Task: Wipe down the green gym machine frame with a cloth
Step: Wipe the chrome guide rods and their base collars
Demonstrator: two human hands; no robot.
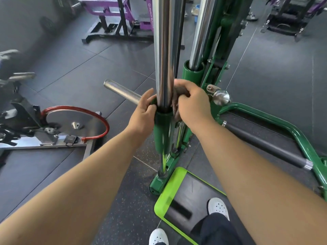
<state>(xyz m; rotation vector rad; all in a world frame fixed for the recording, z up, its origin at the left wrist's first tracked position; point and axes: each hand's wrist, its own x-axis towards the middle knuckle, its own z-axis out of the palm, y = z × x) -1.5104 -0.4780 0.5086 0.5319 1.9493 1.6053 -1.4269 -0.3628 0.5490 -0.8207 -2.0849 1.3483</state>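
Both hands work the green cylindrical metal sleeve [161,131]: left hand [143,112] clasps it, right hand [192,103] bunches the dark cloth [179,91]; fingers could pinch if it slides.

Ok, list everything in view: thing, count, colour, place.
green steel machine frame: one, green, centre to right
chrome guide rods: two, silver, upright at centre
dark grey cloth: one, wrapped round the near rod
knurled metal peg: one, silver, left of the rod
lime-edged black footplate: one, bottom centre
purple machine: one, top left
red-rimmed flywheel: one, left
white shoes: two, bottom
left hand: on the green sleeve
right hand: grips the cloth
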